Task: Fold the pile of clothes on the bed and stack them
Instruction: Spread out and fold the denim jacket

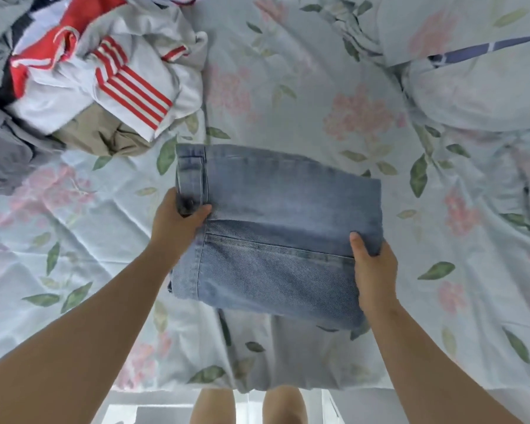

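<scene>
Both hands grip the folded jeans point(276, 228) at opposite ends. The left hand point(178, 223) is closed over the waistband corner, its thumb lying across the top of the denim and its fingers hidden beneath. The right hand point(372, 264) pinches the folded edge at the other end, thumb on top pointing away from the person, fingers tucked out of sight under the cloth. The jeans span the gap between the two hands as a compact rectangle, with the long axis running from one hand to the other, across the person's front. The near edge seems raised off the bed point(318, 87), though I cannot tell whether the far edge rests on the sheet or hangs just above it.

Beyond the left hand, further left and away from the body, lies the unfolded pile point(83, 71): a white garment with red stripes on top, something tan beneath it, grey cloth at the outer edge. The left hand is plainly the nearer to it. Beyond the right hand the floral sheet lies open, with a pillow point(478, 87) at the far right corner.

No stack of folded clothes shows anywhere, so these jeans are probably its first layer. The likely step is to set them down flat on the open sheet ahead of or beside the right hand, well clear of the pile, keeping both ends level so the fold does not slip open.
</scene>
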